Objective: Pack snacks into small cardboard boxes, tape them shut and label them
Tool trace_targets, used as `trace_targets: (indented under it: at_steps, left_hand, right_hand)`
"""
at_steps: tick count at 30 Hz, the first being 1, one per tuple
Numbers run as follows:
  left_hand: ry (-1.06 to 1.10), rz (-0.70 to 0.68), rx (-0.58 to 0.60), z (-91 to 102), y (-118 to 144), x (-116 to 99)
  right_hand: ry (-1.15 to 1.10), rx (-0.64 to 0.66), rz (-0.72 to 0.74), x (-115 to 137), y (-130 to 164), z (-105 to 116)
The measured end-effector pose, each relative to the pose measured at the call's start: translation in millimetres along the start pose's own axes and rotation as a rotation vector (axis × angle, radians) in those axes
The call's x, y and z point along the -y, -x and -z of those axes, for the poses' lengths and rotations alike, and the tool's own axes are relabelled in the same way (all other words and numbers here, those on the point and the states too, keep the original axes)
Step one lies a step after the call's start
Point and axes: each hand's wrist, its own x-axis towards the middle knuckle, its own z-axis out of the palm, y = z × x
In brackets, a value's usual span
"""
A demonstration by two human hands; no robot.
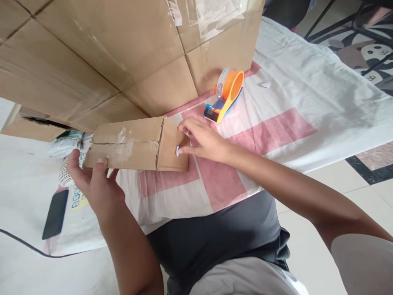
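Nearest, one dark phone (55,213) lying flat on the white and pink cloth (291,102), beside one black cable (21,242) cut off at the left edge. Just beyond, left hand (92,182) cupped loosely against the near end of one small cardboard box (136,143), fingertips on its edge, not clenched. Right hand (204,140) pressing fingertips onto the other end face, pinning a small white and blue piece there, too small to identify. Box closed, lying on its side, contents unseen. Behind its left end, a white mesh item (64,174) and a plastic packet (66,143), both partly hidden. Farther, one orange tape dispenser (227,94) on the cloth. Farthest, two large taped cartons (101,53), cropped at top.
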Motion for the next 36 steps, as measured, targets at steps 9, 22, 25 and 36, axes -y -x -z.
trace_targets:
  at_steps: [9,22,25,36]
  left_hand:
    - [-0.038,0.001,0.068,-6.7,-11,4]
    - [0.159,0.056,-0.054,-9.5,-7,6]
    - [0.154,0.079,-0.1,-5.4,6,0]
    - [0.156,0.223,-0.043,61.3,83,20]
  right_hand:
    - [-0.053,0.062,-0.022,-4,-1,-1]
    - [-0.243,0.09,-0.013,5,14,-4]
    - [-0.075,0.132,-0.099,28,25,-19]
    - [0.345,-0.539,-0.34,64,251,104]
